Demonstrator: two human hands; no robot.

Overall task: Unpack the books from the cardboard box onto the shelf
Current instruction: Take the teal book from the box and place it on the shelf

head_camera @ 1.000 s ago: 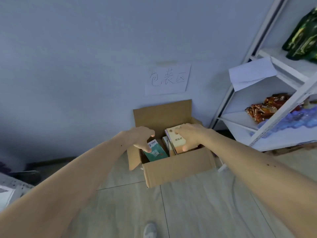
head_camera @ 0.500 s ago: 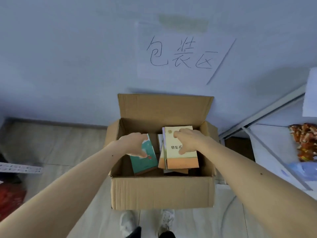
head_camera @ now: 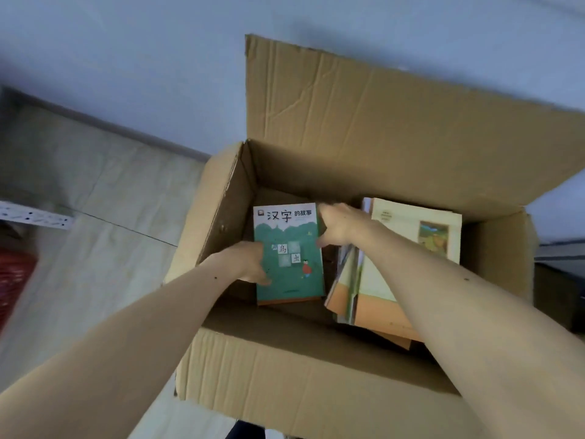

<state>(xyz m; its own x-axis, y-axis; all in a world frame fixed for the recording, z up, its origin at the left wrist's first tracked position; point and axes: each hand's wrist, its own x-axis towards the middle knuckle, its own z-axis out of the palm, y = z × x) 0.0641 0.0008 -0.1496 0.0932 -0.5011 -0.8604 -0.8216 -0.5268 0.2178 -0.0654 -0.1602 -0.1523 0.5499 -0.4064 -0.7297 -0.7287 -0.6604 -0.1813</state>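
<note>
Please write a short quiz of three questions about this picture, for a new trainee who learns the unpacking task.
1. True or false: both hands hold the green book.
2. Where is the green book? A) on the floor B) inside the cardboard box C) on a shelf
3. What lies in the box beside the green book, under the right forearm?

Key
1. True: left hand, right hand.
2. B.
3. A stack of cream and orange books.

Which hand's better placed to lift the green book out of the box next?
Left, narrowly. The left hand already grips the green book at its left edge, near the middle. The right hand only holds its upper right edge and reaches across from the book stack in the cardboard box.
</note>
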